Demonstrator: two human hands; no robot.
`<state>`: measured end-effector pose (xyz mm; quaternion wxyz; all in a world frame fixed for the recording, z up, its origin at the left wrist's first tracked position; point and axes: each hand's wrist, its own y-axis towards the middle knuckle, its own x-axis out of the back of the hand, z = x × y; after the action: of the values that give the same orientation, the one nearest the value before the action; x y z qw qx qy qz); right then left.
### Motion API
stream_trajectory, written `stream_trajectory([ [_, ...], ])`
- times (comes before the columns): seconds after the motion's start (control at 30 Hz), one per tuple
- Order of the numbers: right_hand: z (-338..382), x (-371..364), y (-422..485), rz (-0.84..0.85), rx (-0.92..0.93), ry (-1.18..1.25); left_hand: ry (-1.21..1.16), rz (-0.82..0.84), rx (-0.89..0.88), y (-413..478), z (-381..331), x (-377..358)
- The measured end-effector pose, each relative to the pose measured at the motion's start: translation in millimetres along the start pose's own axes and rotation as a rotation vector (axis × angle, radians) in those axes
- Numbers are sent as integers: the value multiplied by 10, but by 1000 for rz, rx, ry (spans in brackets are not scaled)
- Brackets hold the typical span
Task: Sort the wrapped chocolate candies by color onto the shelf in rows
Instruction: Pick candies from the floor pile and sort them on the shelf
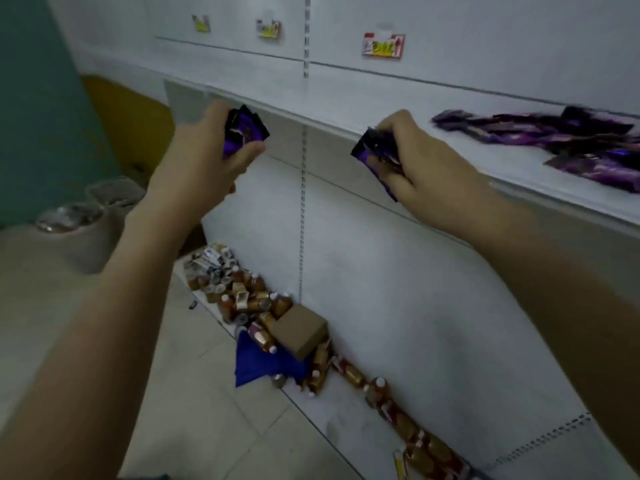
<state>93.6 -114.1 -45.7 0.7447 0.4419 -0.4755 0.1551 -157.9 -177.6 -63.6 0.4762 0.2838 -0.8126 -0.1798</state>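
We are facing a white shelving unit whose upper shelf (398,131) runs from centre left to the right edge. Along the floor at its foot lies a long jumble of amber bottles (249,299), with a cardboard box (300,332) and a blue cloth (259,365) among them. On the shelf, far right, a loose row of purple wrapped candies (540,131) is already laid down, overlapping rather than neatly spaced.

Our left hand (207,150) is closed around a small bundle of purple packets (244,133), held up just in front of the shelf's left end. Our right hand (412,157) is pinched on another purple packet cluster (375,152), close to the shelf lip and left of the laid row, apart from it.

We judge the risks as follows. Both grips carry several slick wrappers at once, so loosening the fingers to set one down could let the others slide off the edge into the bottles below. Reaching right to extend the row, our right forearm could sweep the overlapping candies out of line. The picture is blurred, so we cannot tell how many packets each hand holds.
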Motion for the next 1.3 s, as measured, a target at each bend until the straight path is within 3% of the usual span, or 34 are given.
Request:
stream_trajectory([
  [0.23,506,-1626,-40,265,-25,192,50,-80,492,-1182,1380,211],
  [0.4,721,-2635,112,492,-7,143,132,-31,701,-1597,2181,308],
  [0.83,1360,-4026,962,905,47,52,342,225,916,-1638,3909,560],
  [1.07,1583,-4698,1686,916,118,96,323,231,971,-1241,4716,516],
  [1.3,1733,-5338,2984,900,206,104,292,173,1009,-362,5572,550],
])
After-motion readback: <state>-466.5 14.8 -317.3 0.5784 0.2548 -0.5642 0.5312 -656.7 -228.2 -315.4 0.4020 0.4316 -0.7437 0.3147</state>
